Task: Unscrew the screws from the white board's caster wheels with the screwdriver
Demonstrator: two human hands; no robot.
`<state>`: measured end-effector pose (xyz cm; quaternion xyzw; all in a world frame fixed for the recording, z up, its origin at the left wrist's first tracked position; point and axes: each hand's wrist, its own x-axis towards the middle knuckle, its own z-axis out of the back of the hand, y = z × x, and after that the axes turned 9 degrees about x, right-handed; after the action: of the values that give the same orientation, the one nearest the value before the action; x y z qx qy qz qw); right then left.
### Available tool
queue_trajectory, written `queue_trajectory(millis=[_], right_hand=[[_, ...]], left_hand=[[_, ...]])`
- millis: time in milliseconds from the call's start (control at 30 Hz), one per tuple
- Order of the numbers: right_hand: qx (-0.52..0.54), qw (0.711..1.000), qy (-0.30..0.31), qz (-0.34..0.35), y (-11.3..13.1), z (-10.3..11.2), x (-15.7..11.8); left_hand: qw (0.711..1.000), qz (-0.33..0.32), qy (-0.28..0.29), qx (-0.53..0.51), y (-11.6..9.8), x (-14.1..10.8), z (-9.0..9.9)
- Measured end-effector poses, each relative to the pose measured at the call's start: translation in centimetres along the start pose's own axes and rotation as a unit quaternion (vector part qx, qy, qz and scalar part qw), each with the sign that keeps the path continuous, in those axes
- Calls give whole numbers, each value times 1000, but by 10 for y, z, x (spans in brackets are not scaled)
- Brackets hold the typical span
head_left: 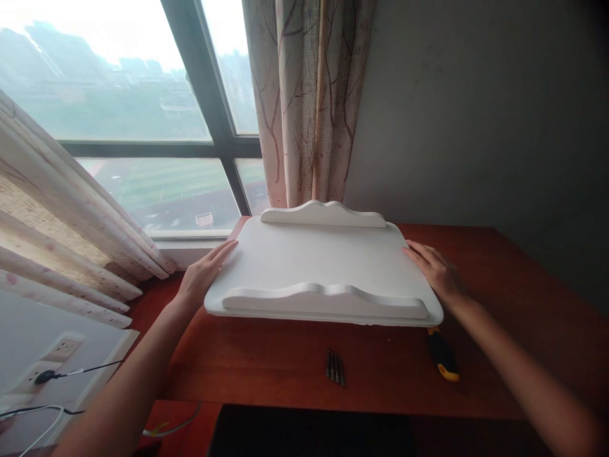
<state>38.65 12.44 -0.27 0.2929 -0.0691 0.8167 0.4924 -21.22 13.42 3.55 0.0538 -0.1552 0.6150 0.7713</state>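
Note:
A white board point(323, 259) with rounded corners spans the middle of the view, above a reddish-brown table. Two wavy white rails stand on it, a far rail point(323, 214) and a near rail point(328, 301). My left hand point(203, 274) grips the board's left edge, fingertips near its far left corner. On the opposite edge, my right hand point(435, 270) holds the board, its fingers pointing toward the far side. Both thumbs and the board's underside are hidden.
On the table point(266, 362), several small dark metal pieces point(335, 367) lie in front of the board. A black and yellow handle point(443, 355) shows below its right corner. Curtains point(309, 101) and a window stand behind; wall sockets point(64, 347) with cables are at lower left.

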Motion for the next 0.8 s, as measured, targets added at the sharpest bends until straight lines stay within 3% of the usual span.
queue_trajectory(millis=[233, 800], right_hand=[[-12, 1000, 19, -15, -2, -4, -2], [-41, 998, 55, -16, -17, -5, -7]], left_hand=[[1000, -26, -7, -16, -2, -3, -3], [1000, -13, -25, 12, -11, -3, -9]])
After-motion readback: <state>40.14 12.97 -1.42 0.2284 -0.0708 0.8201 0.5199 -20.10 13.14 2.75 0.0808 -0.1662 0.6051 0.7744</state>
